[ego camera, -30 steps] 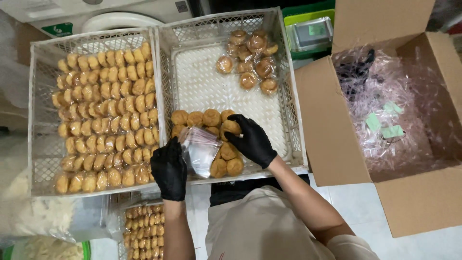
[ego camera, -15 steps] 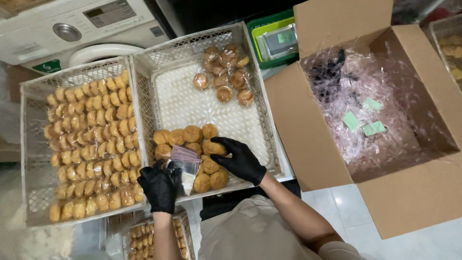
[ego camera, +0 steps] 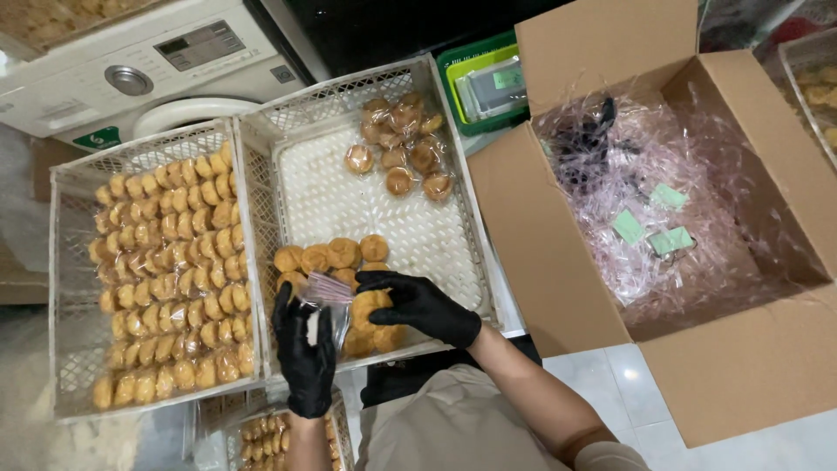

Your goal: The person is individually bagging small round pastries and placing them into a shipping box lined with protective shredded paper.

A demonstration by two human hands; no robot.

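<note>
Carton (ego camera: 558, 253), open, lined with crinkled clear film: well right of the grip. Left crate (ego camera: 65, 288), packed with rows of wrapped cakes: just left of the grip. Middle crate (ego camera: 305, 187): the grip sits over its near edge; a cluster of wrapped cakes lies at its far end, bare cakes (ego camera: 336, 255) just beyond the hands. White appliance (ego camera: 131, 61) and green tray (ego camera: 453, 65): far side, well beyond the grip.

Left hand (ego camera: 305, 349), black glove: fingers closed on the clear bag (ego camera: 324, 301), pinching its lower part. Right hand (ego camera: 418, 305), black glove: fingers curled on a cake (ego camera: 364, 305) at the bag's mouth, touching it.

Bag: long axis runs roughly near-to-far, tilted a little to the right; the mouth points away from the body, toward the bare cakes. How far in the cake sits cannot be told; the film blurs it.

Judgement, step in hand: bagging one cake. To do it well, hold the mouth spread wide, feed the cake in flat along the bag's long axis, grip the film without crushing the crust, keep the bag over the crate so a slip lands inside.
</note>
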